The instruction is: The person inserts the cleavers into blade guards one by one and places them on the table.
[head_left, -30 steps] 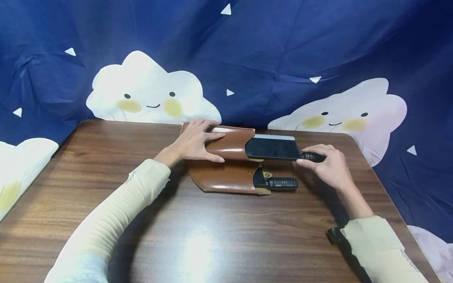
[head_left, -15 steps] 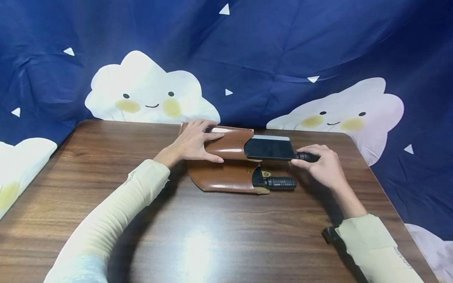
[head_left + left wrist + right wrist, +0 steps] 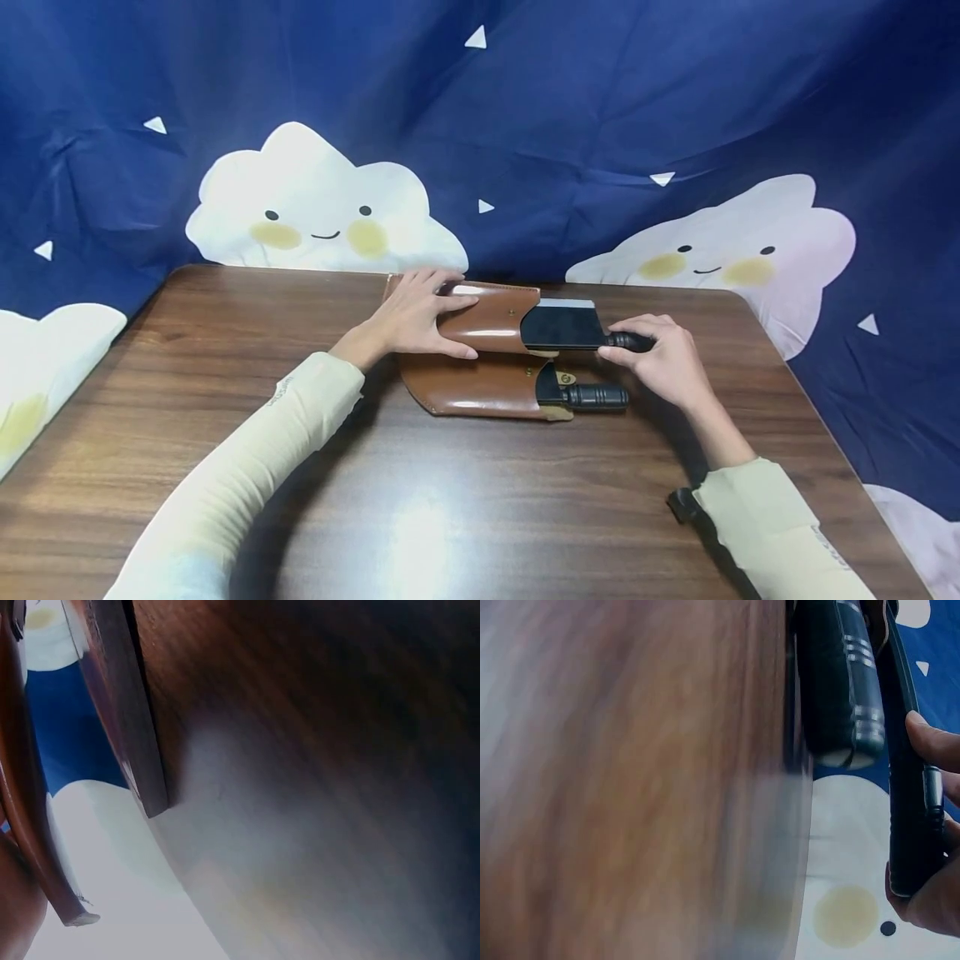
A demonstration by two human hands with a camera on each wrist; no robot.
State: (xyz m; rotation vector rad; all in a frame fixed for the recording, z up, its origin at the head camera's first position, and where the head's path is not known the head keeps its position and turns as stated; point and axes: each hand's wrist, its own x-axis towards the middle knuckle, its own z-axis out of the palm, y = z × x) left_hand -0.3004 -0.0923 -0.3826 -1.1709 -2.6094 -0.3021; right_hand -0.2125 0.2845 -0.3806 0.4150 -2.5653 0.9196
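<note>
A brown leather sheath (image 3: 495, 323) lies across the far side of the table, gripped near its left end by my left hand (image 3: 416, 315). From its right mouth sticks a dark cleaver (image 3: 564, 325) with a bright edge along the far side; the rest of the blade is hidden inside. My right hand (image 3: 660, 354) pinches the black cleaver handle (image 3: 913, 825) between thumb and fingers. In the left wrist view the held sheath (image 3: 21, 787) stands above the tabletop. Nearer to me lies a second brown sheath (image 3: 480, 396), partly overlapped by the first.
A second knife's black ribbed handle (image 3: 597, 397) protrudes from the nearer sheath, beside a small snap strap (image 3: 566, 378). The wooden table (image 3: 585, 500) ends just behind the sheaths. A blue curtain (image 3: 540, 108) with white clouds hangs behind it.
My right hand has moved left with the cleaver, and less of the blade shows outside the sheath. The left hand and both sheaths have kept their places.
</note>
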